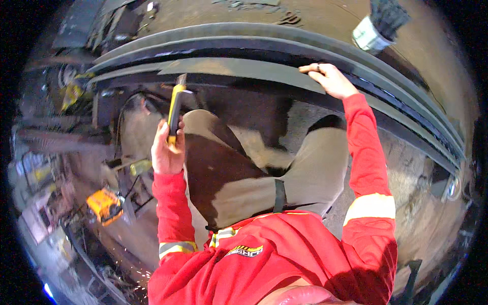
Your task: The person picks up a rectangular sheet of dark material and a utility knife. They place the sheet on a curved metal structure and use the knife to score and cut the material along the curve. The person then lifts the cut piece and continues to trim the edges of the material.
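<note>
My left hand is closed around the handle of a yellow and black utility knife. The knife stands nearly upright, its short metal tip pointing away from me toward the beam. Ahead of my legs, a long grey metal beam runs from left to right and looks curved in this view. My right hand lies over the beam's near flat face, fingers stretched out to the left, with a dark ring on one finger. Nothing shows in that hand, though its underside is hidden.
Beyond the beam, a white bucket holds a bundle of dark rods. To the left are a yellow-orange case, cables and blurred metal clutter. Sparks show at the lower left. Dark metal pieces lie on the floor at the back.
</note>
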`<act>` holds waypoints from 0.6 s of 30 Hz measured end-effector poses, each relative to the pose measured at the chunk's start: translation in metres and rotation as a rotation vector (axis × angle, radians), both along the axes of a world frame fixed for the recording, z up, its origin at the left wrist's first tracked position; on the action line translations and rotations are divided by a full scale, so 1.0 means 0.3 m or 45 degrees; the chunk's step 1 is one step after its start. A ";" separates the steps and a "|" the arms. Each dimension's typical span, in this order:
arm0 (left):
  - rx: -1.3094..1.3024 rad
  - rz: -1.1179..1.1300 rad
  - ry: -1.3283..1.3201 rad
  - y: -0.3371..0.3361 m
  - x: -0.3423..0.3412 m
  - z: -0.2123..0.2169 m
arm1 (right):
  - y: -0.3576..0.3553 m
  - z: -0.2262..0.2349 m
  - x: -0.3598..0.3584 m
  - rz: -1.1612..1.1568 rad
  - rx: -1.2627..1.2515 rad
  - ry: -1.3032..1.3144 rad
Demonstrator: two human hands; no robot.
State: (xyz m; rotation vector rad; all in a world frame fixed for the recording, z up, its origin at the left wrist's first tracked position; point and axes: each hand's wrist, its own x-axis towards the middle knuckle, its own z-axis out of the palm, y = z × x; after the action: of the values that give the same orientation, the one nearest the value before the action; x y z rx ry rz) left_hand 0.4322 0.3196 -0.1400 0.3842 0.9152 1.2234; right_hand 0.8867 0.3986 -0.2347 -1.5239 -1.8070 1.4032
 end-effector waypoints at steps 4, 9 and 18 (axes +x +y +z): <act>-0.019 -0.110 -0.033 0.014 0.080 -0.035 | -0.012 0.008 0.060 -0.090 0.087 0.073; 0.063 -0.406 -0.155 0.044 0.127 -0.070 | 0.002 0.056 0.045 -0.058 -0.093 -0.049; 0.224 -0.327 -0.137 0.093 0.134 -0.150 | 0.012 0.073 0.023 -0.122 -0.143 -0.071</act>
State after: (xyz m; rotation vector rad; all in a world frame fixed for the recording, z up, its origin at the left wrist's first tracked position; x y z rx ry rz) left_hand 0.4724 0.3475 -0.1850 0.5533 0.6464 1.0788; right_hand 0.8936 0.4023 -0.2128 -1.6985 -1.6879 1.4513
